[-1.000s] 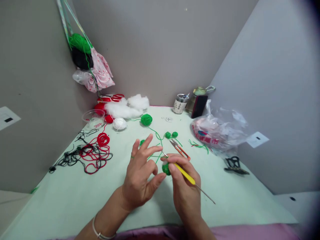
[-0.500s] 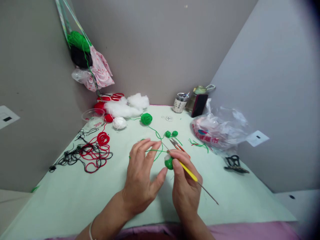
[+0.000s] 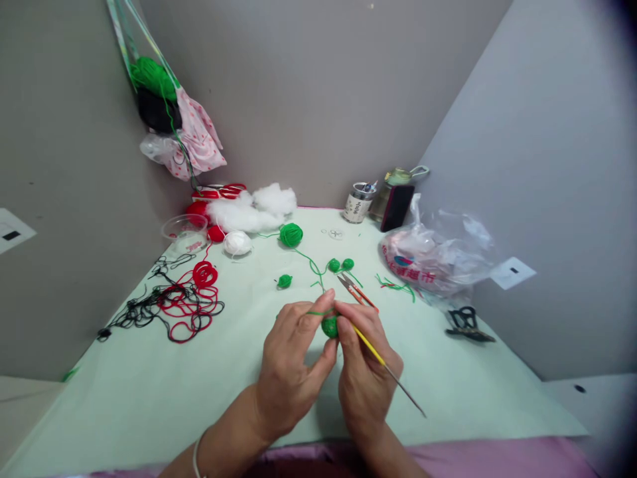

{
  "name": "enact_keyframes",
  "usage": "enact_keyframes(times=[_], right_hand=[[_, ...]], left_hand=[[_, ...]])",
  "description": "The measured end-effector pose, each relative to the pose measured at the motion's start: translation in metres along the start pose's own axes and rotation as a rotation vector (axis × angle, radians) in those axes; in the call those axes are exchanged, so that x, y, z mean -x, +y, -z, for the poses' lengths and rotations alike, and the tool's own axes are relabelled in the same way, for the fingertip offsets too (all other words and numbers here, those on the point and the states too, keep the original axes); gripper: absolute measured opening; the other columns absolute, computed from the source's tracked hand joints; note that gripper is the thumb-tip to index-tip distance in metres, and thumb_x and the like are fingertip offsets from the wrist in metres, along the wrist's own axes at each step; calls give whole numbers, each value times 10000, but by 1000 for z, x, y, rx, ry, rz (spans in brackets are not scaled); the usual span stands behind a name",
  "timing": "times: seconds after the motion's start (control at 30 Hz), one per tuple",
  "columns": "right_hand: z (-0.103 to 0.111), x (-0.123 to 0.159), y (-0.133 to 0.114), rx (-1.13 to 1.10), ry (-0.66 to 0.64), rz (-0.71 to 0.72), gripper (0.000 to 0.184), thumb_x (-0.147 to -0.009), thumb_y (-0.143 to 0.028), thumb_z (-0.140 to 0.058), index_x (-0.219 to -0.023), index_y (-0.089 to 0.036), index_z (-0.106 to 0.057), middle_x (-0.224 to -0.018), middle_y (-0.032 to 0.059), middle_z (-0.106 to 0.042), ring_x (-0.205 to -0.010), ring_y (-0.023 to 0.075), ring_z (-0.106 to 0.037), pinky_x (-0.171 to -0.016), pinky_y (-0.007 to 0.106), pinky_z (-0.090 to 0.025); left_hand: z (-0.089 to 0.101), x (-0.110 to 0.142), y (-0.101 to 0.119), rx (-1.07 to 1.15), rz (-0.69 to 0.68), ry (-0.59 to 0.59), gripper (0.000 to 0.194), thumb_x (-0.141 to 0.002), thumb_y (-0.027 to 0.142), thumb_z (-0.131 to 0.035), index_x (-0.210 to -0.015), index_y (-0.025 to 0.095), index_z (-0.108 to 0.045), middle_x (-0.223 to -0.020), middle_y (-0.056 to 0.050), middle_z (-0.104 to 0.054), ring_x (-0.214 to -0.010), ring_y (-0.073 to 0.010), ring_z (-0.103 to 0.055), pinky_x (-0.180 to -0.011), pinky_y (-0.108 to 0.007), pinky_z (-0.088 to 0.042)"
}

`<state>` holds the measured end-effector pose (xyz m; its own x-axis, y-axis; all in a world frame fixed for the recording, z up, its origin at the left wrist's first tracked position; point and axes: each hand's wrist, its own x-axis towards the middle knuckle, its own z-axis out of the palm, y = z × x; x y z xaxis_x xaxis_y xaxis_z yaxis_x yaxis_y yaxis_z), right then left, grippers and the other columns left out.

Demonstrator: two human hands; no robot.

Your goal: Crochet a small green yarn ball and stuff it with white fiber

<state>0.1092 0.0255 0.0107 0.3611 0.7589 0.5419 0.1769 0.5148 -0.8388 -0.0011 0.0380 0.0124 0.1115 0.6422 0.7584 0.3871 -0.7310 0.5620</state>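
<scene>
Between my two hands sits a small green crocheted ball (image 3: pixel 329 326). My left hand (image 3: pixel 291 358) pinches it from the left, thumb below and index finger above, with green yarn (image 3: pixel 321 313) running over the fingers. In my right hand (image 3: pixel 368 362) is a crochet hook with a yellow grip (image 3: pixel 368 343); its bare metal end slants down to the right, and its tip by the ball is hidden by the fingers. Beyond the hands lie orange-handled thread snips (image 3: pixel 359 292), two small green balls (image 3: pixel 341 265) and another small green piece (image 3: pixel 284 281).
A green yarn ball (image 3: pixel 291 235), white yarn ball (image 3: pixel 237 243) and white stuffing (image 3: pixel 243 211) lie at the back. Tangled black and red yarn (image 3: pixel 192 305) spreads at left. To the right are a plastic bag (image 3: pixel 432 255), black clip (image 3: pixel 468 324), phone (image 3: pixel 397 208) and pen tin (image 3: pixel 358 203).
My left hand has moved right and closed onto the green crocheted ball, which no longer shows its white stuffing. The small green piece behind that hand has come into view.
</scene>
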Motion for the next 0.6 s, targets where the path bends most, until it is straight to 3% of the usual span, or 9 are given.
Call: enact_keyframes(times=[0.2, 0.3, 0.4, 0.6], right_hand=[[-3, -2, 6, 26, -4, 48, 262, -975, -134, -652, -1080, -311, -814, -951, 22, -778, -867, 177, -734, -717, 297, -586], [-1, -4, 9, 19, -39, 88, 297, -977, -120, -652, -1124, -330, -802, -967, 3, -783, -892, 165, -730, -744, 286, -586], [0, -2, 8, 2, -37, 118, 328, -983, -108, -640, -1149, -346, -794, -994, 1, -762, -927, 155, -710, -756, 273, -576], [5, 5, 11, -47, -16, 96, 313, -995, -129, -632, -1145, -350, -794, -959, -2, -724, -912, 150, -674, -758, 274, -548]], left_hand=[[0, 2, -8, -48, -13, 4, 551, -927, 96, -697, -1445, 255, -591, -1144, -69, -763, -1033, -216, -694, -945, -337, -530], [6, 4, -12, -34, 29, 52, 574, -919, 138, -740, -1458, 264, -587, -1062, -37, -764, -989, -192, -696, -949, -313, -539], [10, 6, -11, 64, 125, 50, 626, -899, 164, -775, -1479, 290, -573, -1021, -4, -747, -937, -155, -710, -930, -269, -561], [13, 0, -3, 314, 407, -50, 491, -827, 209, -834, -1302, 267, -721, -904, 22, -732, -874, -148, -704, -937, -277, -567]])
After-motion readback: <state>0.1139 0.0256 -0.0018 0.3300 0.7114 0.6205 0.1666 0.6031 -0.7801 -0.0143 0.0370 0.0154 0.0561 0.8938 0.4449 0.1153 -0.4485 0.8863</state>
